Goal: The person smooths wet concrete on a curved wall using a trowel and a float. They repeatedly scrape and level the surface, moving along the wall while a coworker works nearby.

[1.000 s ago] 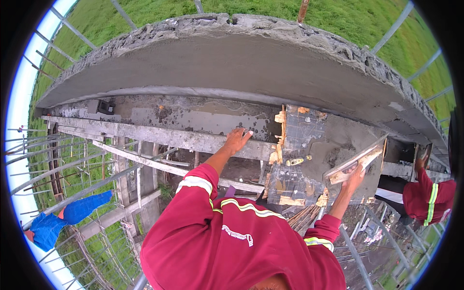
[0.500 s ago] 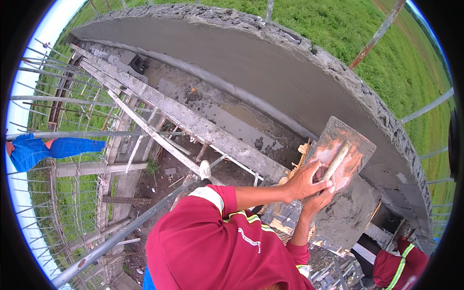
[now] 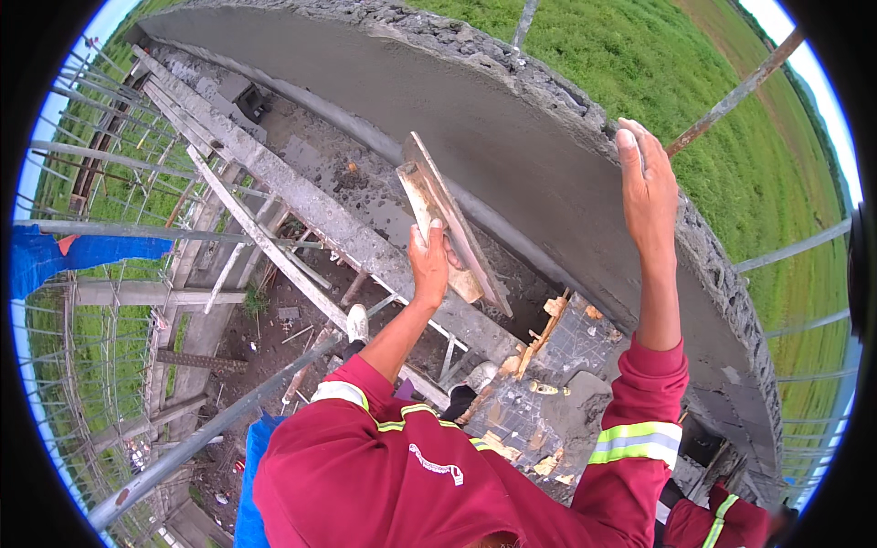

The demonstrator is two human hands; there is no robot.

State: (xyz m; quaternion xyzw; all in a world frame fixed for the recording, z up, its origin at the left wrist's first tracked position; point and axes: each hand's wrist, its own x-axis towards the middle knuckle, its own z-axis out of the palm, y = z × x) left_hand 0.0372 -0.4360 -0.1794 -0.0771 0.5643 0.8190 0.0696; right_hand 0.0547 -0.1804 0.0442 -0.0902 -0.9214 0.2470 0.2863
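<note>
Lettering: a line of white print is running aslant across the red shirt (image 3: 434, 464), too small and bent to read surely.
Shirt bands: yellow-green and silvery strips are circling the sleeves and crossing the body.
Float: the flat wooden plastering board (image 3: 461, 228) is standing nearly edge-on over the trough, between wall and beam, slanting from upper left to lower right; its pale, worn handle (image 3: 416, 192) is facing left.
Left hand: the left hand (image 3: 429, 265) is gripping the handle near its lower end, fingers curled around it.
Right hand: the right hand (image 3: 650, 196) is reaching up, unclenched, fingers extended, and is overlapping the wall's top in view; whether it is touching, one cannot tell.
Wall: the grey wall (image 3: 548, 173) is showing a smooth, damp-looking face and a ragged, crumbly top edge.
Trough: the trough floor (image 3: 365, 192) is bearing wet, lumpy mortar.
Beam: a straight, rough concrete beam (image 3: 274, 187) is bordering the trough.
Panel: a dark, scuffed panel (image 3: 525, 429) with splintered wood edges is carrying a grey mortar heap (image 3: 589, 402).
</note>
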